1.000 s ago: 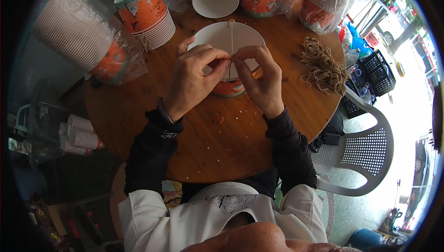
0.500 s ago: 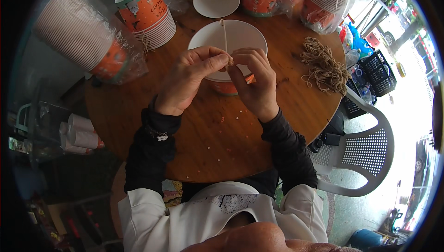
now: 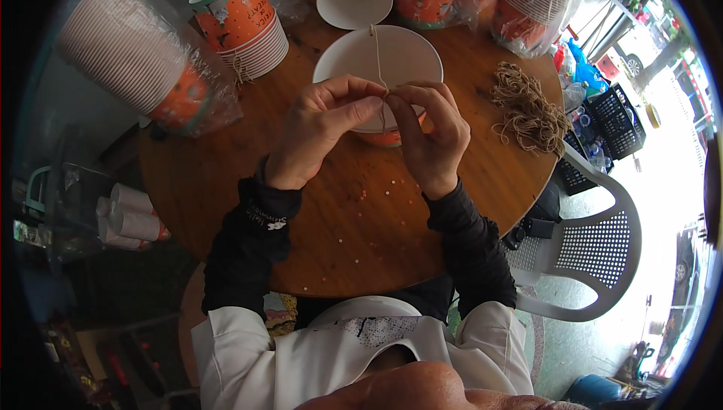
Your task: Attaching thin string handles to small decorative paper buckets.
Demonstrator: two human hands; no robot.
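While the thin beige twine [image 3: 379, 60] is running from the far rim of the white-lined orange paper bucket [image 3: 343, 56] back toward the hands, the left hand [image 3: 309, 135] and the right hand [image 3: 437, 131] are both pinching its near part between thumb and finger. Their fingertips are almost meeting; whether they are touching each other, I cannot tell. The long axis of the twine is pointing nearly straight away from the hands, its far end leaning slightly to the left, so neither hand is lying clearly nearer. The bucket is standing on the round wooden desk [image 3: 354, 218], just beyond and partly beneath the hands, its mouth facing upward. Well to the right of the right hand, a loose twine bundle [image 3: 529, 105] is lying.
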